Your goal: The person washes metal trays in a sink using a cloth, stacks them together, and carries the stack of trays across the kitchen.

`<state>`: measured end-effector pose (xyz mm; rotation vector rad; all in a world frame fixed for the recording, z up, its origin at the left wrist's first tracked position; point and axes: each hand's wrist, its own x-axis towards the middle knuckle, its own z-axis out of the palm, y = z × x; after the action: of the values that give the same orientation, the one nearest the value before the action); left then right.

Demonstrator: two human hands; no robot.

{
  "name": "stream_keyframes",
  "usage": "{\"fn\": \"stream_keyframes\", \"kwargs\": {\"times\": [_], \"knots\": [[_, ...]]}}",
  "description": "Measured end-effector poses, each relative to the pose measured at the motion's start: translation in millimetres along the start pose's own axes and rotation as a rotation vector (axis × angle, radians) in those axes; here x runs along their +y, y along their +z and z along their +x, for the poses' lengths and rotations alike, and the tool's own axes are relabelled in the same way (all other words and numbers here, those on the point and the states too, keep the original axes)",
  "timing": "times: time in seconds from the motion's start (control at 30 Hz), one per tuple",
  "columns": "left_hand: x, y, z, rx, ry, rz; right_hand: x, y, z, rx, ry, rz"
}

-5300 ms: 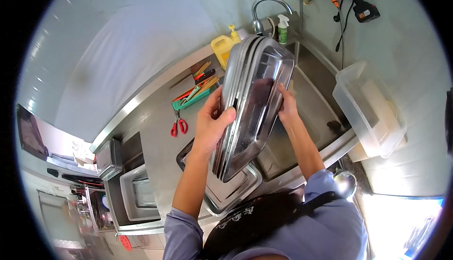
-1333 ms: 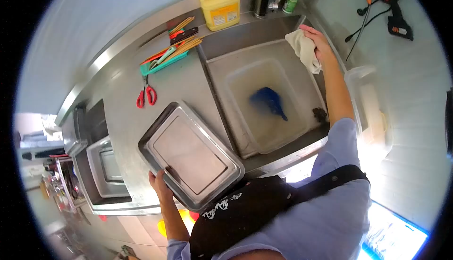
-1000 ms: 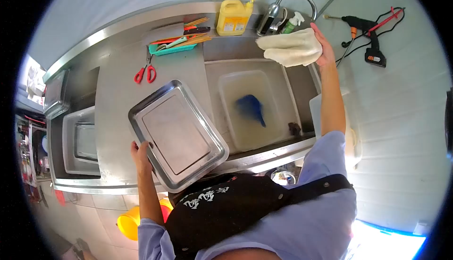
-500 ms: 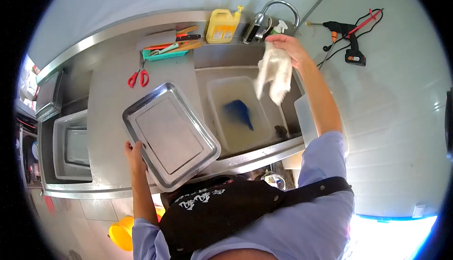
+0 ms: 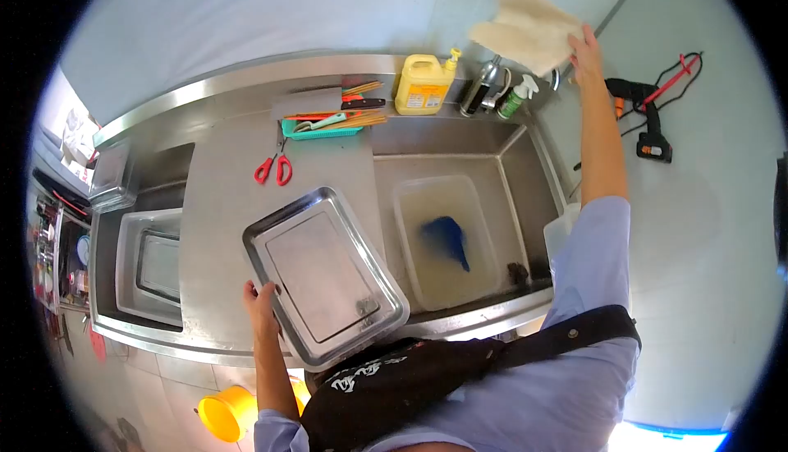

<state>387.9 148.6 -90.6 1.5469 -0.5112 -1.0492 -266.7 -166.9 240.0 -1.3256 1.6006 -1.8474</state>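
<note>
My left hand (image 5: 261,302) is closed on the left edge of a shallow metal tray (image 5: 320,267), which lies tilted across the counter's front edge. Up at the back right, my right hand (image 5: 585,51) grips a corner of a pale cloth (image 5: 529,29). The cloth is spread out in the air and hides most of the faucet (image 5: 557,79). Below it, the sink (image 5: 513,181) holds a translucent plastic tub (image 5: 408,263) of cloudy water, with a blue item (image 5: 447,238) in it whose kind I cannot make out.
Red-handled scissors (image 5: 273,169) lie beside a green basket (image 5: 320,133) with chopsticks and a knife. A yellow jug (image 5: 424,84) and a spray bottle (image 5: 516,96) stand behind the sink. A cordless tool (image 5: 651,123) hangs on the right wall. Another sink (image 5: 105,271) is at left.
My right hand has lifted the cloth up and away toward the wall, and the cloth has swung from hanging to spread out. The left hand still holds the tray; the camera view has shifted.
</note>
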Motion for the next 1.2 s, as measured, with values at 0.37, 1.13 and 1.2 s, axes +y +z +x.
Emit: {"fn": "stream_keyframes", "kwargs": {"times": [0.37, 1.13, 1.2], "knots": [[1.2, 3.0, -1.6, -0.015, -0.041, 0.006, 144.3, -13.0, 18.7, 0.137, 0.015, -0.737], [4.7, 1.5, -7.0, 0.083, -0.061, 0.298, 146.8, 130.1, -374.2, -1.408, 0.15, -0.284], [-1.9, -3.2, -5.1, 0.123, -0.017, 0.37, 140.4, 144.6, -423.5, -1.518, 0.444, -0.172]]}}
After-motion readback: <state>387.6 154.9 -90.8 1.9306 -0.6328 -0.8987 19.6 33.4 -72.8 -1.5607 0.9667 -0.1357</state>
